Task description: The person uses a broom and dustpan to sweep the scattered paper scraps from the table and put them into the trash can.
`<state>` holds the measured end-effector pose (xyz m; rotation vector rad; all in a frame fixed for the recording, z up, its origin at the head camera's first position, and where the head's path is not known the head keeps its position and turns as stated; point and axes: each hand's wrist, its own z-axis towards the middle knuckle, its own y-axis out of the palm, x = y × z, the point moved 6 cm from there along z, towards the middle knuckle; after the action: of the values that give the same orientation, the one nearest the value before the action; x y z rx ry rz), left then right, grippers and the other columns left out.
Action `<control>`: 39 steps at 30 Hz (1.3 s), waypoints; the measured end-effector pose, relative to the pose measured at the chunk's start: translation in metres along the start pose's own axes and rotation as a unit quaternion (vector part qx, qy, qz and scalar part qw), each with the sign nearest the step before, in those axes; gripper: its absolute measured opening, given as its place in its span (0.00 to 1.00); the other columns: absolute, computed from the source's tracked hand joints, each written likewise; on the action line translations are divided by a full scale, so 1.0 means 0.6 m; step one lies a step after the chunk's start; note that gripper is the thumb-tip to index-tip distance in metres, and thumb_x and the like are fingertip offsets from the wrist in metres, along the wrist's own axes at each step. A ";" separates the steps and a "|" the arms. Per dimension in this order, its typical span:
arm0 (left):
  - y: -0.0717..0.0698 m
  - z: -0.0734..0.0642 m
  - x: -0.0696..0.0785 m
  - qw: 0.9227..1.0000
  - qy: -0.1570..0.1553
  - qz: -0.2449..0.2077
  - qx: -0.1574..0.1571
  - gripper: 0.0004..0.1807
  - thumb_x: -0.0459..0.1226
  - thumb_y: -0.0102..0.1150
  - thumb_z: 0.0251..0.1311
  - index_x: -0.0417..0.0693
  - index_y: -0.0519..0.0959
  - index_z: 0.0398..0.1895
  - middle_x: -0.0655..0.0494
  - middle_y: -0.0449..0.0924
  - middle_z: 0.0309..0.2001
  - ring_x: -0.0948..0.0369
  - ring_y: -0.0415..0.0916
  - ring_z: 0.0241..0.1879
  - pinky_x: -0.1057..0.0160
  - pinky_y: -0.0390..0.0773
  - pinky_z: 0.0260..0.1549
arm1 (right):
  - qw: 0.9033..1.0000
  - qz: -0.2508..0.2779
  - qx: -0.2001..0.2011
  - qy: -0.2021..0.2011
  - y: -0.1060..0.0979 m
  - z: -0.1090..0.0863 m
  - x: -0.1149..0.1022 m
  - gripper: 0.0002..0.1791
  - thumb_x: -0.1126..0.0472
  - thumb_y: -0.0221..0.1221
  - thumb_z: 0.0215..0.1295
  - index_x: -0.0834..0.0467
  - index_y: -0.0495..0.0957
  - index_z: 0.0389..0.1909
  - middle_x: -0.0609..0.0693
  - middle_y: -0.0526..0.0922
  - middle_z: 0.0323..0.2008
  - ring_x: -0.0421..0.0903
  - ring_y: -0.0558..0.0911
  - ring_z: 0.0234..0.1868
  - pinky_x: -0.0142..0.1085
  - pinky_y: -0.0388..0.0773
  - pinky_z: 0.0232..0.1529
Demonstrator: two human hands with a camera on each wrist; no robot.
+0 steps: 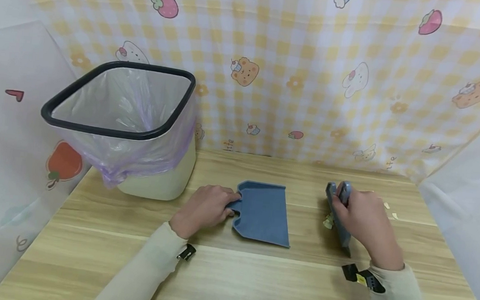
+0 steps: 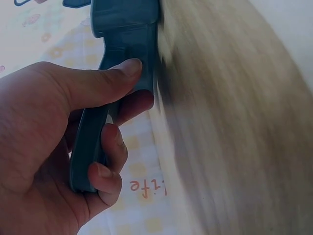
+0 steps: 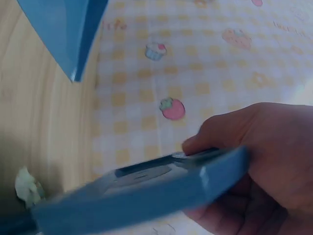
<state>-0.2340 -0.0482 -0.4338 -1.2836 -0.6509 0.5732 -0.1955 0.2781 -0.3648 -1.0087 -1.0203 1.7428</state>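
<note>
Well, dustpan [image 1: 263, 213]: on the table [image 1: 228, 282], probably light, stiff; best held by its handle [image 2: 87, 142]
Left hand [image 1: 206, 209]: curled round that handle
Right hand [image 1: 371, 223]: gripping the sweeper [image 1: 338, 223] beside pale scraps [image 1: 328, 221]

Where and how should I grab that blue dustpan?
Probably by its narrow handle, coming from the left, where the left hand grips it. The dustpan lies flat, its straight edge facing right toward the scraps, and the handle juts out opposite.
</note>
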 end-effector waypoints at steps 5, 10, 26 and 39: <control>0.000 -0.001 -0.001 1.000 0.000 -0.003 0.002 0.19 0.36 0.75 0.69 0.48 0.89 0.62 0.55 0.91 0.50 0.53 0.90 0.42 0.53 0.87 0.35 | 0.999 0.030 0.030 -0.005 0.007 0.003 -0.017 0.11 0.67 0.62 0.74 0.57 0.74 0.30 0.41 0.59 0.12 0.41 0.63 0.13 0.37 0.62 0.15; -0.001 -0.002 -0.002 1.000 0.000 -0.004 0.003 0.20 0.36 0.74 0.69 0.49 0.89 0.63 0.55 0.91 0.52 0.53 0.90 0.42 0.54 0.87 0.33 | 0.995 0.063 0.070 0.012 0.012 0.006 -0.026 0.10 0.67 0.59 0.74 0.56 0.73 0.31 0.38 0.57 0.13 0.39 0.60 0.13 0.35 0.58 0.17; 0.003 -0.002 -0.006 1.000 -0.003 -0.005 -0.003 0.20 0.35 0.73 0.69 0.49 0.89 0.64 0.55 0.91 0.53 0.53 0.90 0.41 0.56 0.86 0.32 | 0.981 0.168 0.066 0.074 0.034 0.024 -0.056 0.07 0.63 0.62 0.77 0.62 0.83 0.39 0.44 0.76 0.16 0.41 0.74 0.16 0.36 0.71 0.17; 0.002 -0.001 -0.007 1.000 -0.013 -0.018 -0.009 0.20 0.35 0.72 0.71 0.48 0.89 0.65 0.54 0.91 0.56 0.52 0.90 0.46 0.52 0.88 0.38 | 0.973 0.208 0.062 0.073 0.040 0.027 -0.059 0.07 0.62 0.62 0.78 0.61 0.83 0.39 0.46 0.80 0.19 0.41 0.77 0.18 0.35 0.75 0.19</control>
<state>-0.2365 -0.0517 -0.4356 -1.2816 -0.7004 0.5564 -0.2058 0.2347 -0.3740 -1.3158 -0.6267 2.0026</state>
